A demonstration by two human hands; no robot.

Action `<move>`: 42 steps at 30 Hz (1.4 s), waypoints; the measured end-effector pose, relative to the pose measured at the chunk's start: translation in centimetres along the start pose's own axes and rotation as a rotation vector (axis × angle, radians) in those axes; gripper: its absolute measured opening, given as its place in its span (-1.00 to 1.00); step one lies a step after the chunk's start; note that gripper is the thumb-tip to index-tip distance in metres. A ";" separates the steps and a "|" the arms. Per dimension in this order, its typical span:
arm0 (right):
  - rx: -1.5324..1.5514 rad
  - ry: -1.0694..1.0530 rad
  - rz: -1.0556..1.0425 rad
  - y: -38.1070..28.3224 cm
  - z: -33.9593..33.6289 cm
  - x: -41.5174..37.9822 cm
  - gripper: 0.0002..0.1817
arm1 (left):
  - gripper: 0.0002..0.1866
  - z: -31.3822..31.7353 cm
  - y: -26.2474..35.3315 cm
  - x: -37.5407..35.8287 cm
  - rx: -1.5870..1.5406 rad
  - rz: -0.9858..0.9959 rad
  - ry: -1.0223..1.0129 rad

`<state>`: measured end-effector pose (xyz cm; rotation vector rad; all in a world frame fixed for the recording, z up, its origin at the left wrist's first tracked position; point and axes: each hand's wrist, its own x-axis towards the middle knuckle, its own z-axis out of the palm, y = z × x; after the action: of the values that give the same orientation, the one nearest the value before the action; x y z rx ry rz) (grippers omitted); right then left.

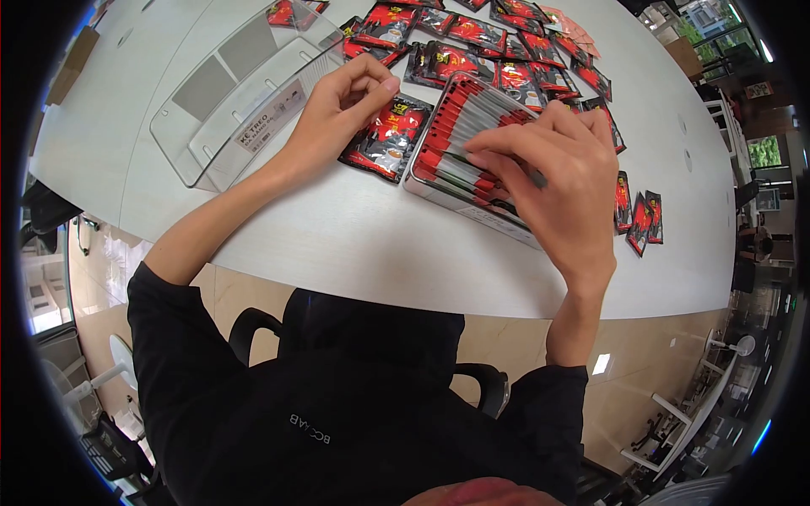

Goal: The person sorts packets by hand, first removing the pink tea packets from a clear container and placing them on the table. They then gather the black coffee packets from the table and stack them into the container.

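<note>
A clear plastic box (430, 183) holds a tight row of thin red, black and silver sachets standing on edge. My right hand (557, 160) reaches over it, thumb and index finger pinched on the edge of a sachet (456, 156) in the row. To the left, my left hand (354, 94) is loosely curled, thumb against the fingers, with nothing visible in it. Just beside and below those fingers, a red-and-black sachet (388, 143) lies flat on the table, against the box's left side.
Many more red-and-black sachets (477, 34) spread behind the box, with several (641, 221) at the right. An open clear plastic case (228, 93) with a printed label stands at the left. The white table (337, 228) has its front edge near my body; a black chair (253, 333) is below.
</note>
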<state>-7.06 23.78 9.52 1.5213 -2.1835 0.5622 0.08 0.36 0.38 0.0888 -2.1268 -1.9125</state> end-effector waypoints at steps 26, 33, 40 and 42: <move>-0.203 -0.031 -0.054 4.6 -1.6 1.1 -0.88 | -0.80 -0.3 -0.3 0.4 -0.019 -0.010 -0.003; -0.336 -0.156 -0.086 3.6 -1.2 2.3 -0.90 | -0.81 -0.1 -0.1 0.0 -0.014 -0.005 -0.004; -0.370 -0.188 -0.109 2.6 -1.1 2.8 -0.92 | -0.81 0.0 0.1 -0.1 -0.015 -0.019 -0.002; -0.363 -0.214 -0.101 2.8 -0.8 3.1 -0.93 | -0.81 0.0 0.1 -0.1 -0.023 -0.016 -0.011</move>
<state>-10.57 22.73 11.67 1.5326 -2.1957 -0.0344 0.22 0.40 0.51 0.0905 -2.1172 -1.9501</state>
